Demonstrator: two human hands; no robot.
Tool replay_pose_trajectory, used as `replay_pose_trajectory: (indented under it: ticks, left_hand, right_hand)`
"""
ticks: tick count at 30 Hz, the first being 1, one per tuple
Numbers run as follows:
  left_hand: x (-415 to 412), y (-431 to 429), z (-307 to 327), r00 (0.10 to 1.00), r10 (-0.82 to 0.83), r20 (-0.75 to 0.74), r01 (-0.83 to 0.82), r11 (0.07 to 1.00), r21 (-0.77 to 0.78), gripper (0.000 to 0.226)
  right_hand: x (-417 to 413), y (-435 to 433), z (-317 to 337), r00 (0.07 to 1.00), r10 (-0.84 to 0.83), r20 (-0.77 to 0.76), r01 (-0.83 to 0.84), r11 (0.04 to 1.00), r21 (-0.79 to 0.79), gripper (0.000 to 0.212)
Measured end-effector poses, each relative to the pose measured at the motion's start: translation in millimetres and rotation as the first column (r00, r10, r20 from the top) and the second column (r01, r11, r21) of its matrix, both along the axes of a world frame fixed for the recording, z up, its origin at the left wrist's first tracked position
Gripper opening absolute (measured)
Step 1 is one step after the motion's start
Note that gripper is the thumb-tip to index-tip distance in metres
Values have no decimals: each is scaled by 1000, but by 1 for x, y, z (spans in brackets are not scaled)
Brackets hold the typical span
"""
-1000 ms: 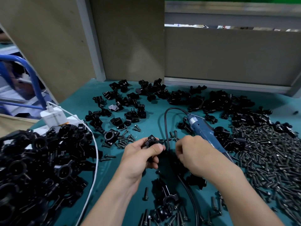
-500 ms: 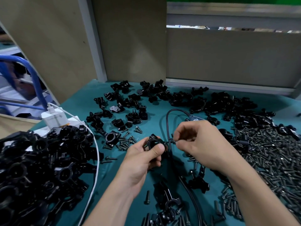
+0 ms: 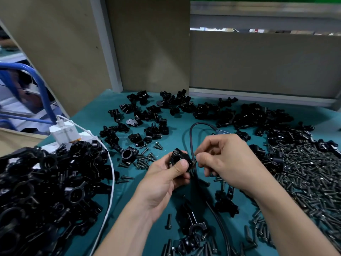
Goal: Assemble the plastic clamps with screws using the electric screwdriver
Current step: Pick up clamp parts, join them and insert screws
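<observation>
Right hand [image 3: 230, 161] raised, pinching screw [image 3: 194, 162] at clamp [image 3: 178, 157], cable [image 3: 191, 143] between, screw heap [image 3: 313, 174] nearby

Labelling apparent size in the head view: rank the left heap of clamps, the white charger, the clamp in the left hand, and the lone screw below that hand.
Largest by far: heap of clamps.
Alike, unranked: white charger and held clamp, partly hidden by the left hand.
Smallest: lone screw.
</observation>
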State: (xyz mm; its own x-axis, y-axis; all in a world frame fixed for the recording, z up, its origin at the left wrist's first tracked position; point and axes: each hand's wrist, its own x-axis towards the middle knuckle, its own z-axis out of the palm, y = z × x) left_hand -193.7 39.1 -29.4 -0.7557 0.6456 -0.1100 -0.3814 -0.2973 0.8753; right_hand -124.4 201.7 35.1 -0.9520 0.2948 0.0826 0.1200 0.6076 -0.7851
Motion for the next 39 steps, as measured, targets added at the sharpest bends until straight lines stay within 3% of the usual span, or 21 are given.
replay_pose_trajectory:
  ticks: [3, 6, 9, 20, 23, 28, 33, 37, 39]
  left_hand:
    - [-1, 1, -3, 999, -4, -39, 3, 1000, -28, 50]
    - [-4, 0, -3, 999, 14, -33, -14, 1000, -26, 33]
    - [-3, 1, -4, 1000, 12, -25, -13, 1000, -24, 35]
    - [4, 5, -3, 997, 32, -75, -35, 998, -46, 45]
    - [5, 3, -2, 992, 51, -116, -59, 996, -65, 45]
    - [2, 3, -6, 984, 61, -166, -76, 993, -88, 43]
    - [-5, 1, -11, 977, 61, -205, -87, 989, -119, 26]
    - [-4, 1, -12, 968, 34, -247, -67, 990, -126, 33]
    - [-4, 1, -11, 967, 35, -251, -69, 990, -126, 34]
  right_hand:
    - [0, -2, -2, 1000, -21, 5, 20, 999, 37, 17]
    - [1, 4, 0, 996, -60, -63, 60, 998, -12, 16]
    - [1, 5, 0, 994, -65, -92, 62, 997, -35, 19]
    - [0, -8, -8, 995, -86, 57, 81, 993, 81, 18]
    - [-3, -12, -10, 989, -138, 60, 132, 988, 85, 29]
    - [-5, -19, -22, 985, -155, 75, 131, 956, 263, 51]
    - [-1, 1, -12, 969, 65, 238, -113, 975, 193, 31]
    - [-2, 2, -11, 956, 47, 290, -109, 973, 202, 35]
    - [-1, 0, -12, 968, 6, 251, -70, 966, 247, 27]
